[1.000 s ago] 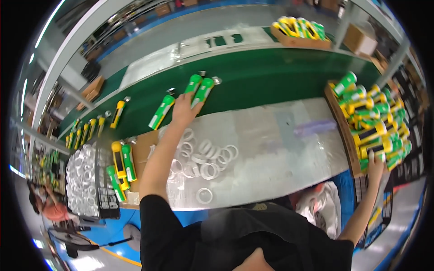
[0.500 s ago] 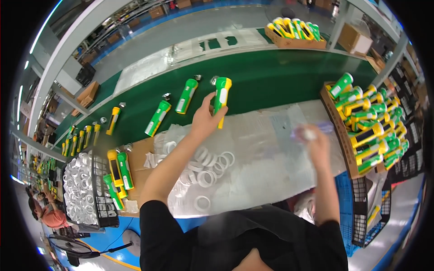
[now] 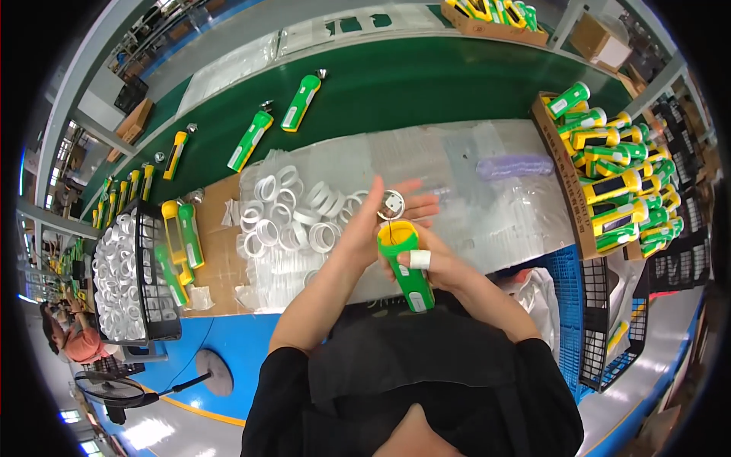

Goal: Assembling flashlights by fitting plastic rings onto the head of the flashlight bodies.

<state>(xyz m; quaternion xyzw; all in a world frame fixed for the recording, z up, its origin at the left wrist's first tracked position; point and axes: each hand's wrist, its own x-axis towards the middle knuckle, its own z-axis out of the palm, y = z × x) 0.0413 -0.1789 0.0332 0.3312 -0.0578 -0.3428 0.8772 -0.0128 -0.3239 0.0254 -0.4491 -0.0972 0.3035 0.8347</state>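
Nearest, the right hand (image 3: pixel 442 263) grips a green and yellow torch body (image 3: pixel 405 263) upright. Just above it, the left hand (image 3: pixel 377 221) pinches a round reflector disc (image 3: pixel 391 204); beyond lie white rings (image 3: pixel 297 217).

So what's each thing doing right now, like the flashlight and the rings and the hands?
Green flashlight: upright, yellow end on top, gripped by right hand.
Round reflector disc: held above the flashlight by left hand.
White rings: lying loose in a heap on the table.
Flashlights on green belt: lying flat, spaced apart.
Cardboard box: stacked with green and yellow flashlights.
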